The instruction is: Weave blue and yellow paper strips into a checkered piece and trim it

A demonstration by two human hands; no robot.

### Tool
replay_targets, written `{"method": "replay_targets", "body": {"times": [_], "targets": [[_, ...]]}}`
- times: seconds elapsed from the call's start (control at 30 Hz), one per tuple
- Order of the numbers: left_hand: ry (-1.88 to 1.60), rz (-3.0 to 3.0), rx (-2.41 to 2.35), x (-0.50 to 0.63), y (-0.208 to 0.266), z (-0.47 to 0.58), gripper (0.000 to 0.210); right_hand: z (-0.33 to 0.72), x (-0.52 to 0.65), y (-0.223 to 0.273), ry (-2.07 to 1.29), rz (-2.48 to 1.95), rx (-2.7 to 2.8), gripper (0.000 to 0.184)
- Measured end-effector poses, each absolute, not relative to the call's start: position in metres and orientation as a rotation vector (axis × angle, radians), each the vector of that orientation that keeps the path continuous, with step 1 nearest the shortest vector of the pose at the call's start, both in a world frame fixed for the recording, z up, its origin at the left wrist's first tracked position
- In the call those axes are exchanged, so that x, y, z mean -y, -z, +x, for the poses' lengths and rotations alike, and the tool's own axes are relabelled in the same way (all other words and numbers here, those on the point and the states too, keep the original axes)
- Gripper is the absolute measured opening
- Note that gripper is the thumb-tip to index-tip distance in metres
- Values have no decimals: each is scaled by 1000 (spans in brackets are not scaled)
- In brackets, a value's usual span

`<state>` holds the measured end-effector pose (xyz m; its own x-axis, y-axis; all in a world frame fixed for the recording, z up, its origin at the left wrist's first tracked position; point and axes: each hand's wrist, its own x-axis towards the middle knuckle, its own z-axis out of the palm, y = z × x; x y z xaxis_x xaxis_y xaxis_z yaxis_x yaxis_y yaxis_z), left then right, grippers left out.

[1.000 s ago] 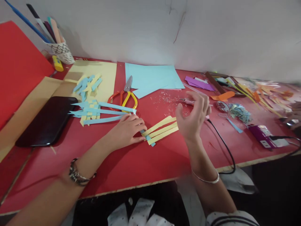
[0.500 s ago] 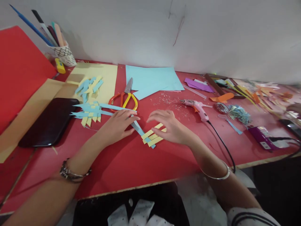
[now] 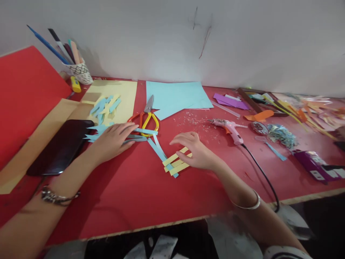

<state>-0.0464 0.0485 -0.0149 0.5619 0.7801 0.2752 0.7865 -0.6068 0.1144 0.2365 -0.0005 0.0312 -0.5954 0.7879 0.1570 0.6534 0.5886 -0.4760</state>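
Note:
My left hand (image 3: 114, 140) lies over a woven piece of blue and yellow paper strips (image 3: 94, 133), its fingers stretched out and partly covering it. Long blue strips (image 3: 147, 131) run out from under those fingers towards the scissors (image 3: 149, 108), which have red and yellow handles. My right hand (image 3: 195, 151) is curved with thumb and fingers apart, over the right ends of several yellow strips (image 3: 175, 163). These yellow strips cross two blue strips (image 3: 159, 151) on the red tabletop. Whether the right fingertips touch the paper I cannot tell.
A pink glue gun (image 3: 229, 129) with a black cord lies to the right. Behind are a blue sheet (image 3: 178, 95) and a yellow sheet (image 3: 126, 90) bearing cut strips. A black phone-like slab (image 3: 60, 147) lies left, near a pen cup (image 3: 81, 73). A purple power strip (image 3: 312, 165) is far right.
My left hand has moved left, away from the loose blue strips and onto the woven piece. The right hand stays over the yellow strips. The view has shifted slightly.

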Motion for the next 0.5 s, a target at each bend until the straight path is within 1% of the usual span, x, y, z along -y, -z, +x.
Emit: {"method": "replay_targets", "body": {"times": [0.17,0.33,0.43,0.5], "targets": [[505,-2774,1386,-66,6,-45,35,234,3,-29,-473,-1134,2562,21],[628,-2777,1345,-63,-3,-47,39,234,3,-28,-475,-1170,2590,21],[568,-2802,1343,-57,-8,-52,34,235,3,-27,-464,-1188,2592,21],[529,-2747,1435,-55,-12,-53,32,234,3,-27,-460,-1185,2590,21]]}}
